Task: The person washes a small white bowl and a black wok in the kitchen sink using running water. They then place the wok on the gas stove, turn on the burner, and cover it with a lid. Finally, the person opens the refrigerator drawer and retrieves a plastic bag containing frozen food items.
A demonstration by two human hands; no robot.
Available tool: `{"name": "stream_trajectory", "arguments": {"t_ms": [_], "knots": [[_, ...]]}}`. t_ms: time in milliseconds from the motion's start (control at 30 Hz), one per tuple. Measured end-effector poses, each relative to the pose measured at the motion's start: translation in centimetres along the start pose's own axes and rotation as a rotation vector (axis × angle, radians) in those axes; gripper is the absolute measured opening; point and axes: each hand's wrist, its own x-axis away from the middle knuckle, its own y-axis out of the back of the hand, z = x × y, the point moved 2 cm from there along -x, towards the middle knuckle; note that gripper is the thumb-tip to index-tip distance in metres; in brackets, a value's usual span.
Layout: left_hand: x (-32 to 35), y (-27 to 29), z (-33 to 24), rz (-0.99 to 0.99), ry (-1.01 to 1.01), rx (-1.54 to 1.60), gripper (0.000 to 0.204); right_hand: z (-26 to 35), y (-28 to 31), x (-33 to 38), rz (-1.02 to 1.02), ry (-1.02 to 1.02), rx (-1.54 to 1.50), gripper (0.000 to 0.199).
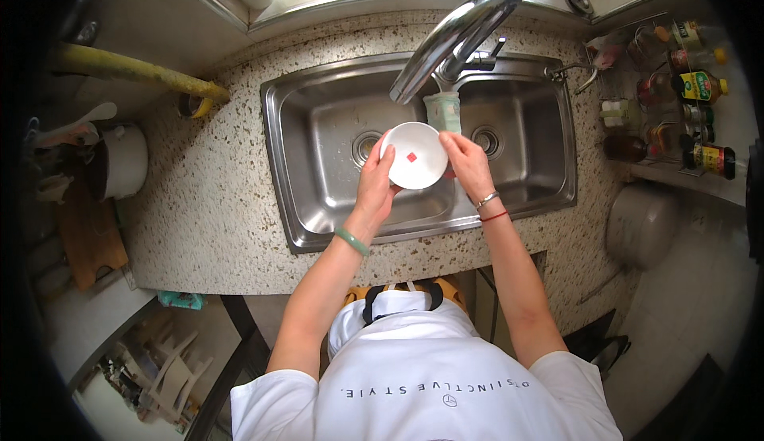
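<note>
Both hands hold a white bowl (415, 172) above the double sink (326, 138), close to its divider. The bowl's opening faces up, and a small red diamond mark shows inside it. My left hand (373, 184) grips the left rim, thumb on the edge and fingers underneath. On the opposite side, my right hand (468, 166) pinches the upper right rim; its fingers are partly hidden behind the bowl. A small reddish patch shows beneath the right hand, too little to name. Over the bowl arches the chrome faucet (446, 47), with no water visibly running.
A pale green item (443, 110) hangs on the sink divider below the faucet. Bottles and jars (700, 87) fill a rack at right. To the left are a white pot (126, 161), a wooden board (91, 234) and a yellow pole (143, 71). Speckled counter (199, 226) surrounds the sink.
</note>
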Motion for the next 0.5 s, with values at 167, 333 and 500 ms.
{"name": "stream_trajectory", "arguments": {"t_ms": [167,333,500], "knots": [[0.3,1.0,-2.1,-0.049,-0.05,0.057,0.037,2.1,2.4,-7.3,-0.288,0.129,-0.232,0.034],[-0.2,1.2,-3.5,-0.079,-0.075,0.007,0.038,5.3,5.5,-13.2,-0.333,-0.038,0.128,0.045],[-1.0,0.8,-4.4,-0.069,-0.101,-0.017,0.039,3.9,8.1,-16.1,-0.375,0.088,0.652,0.046]]}}
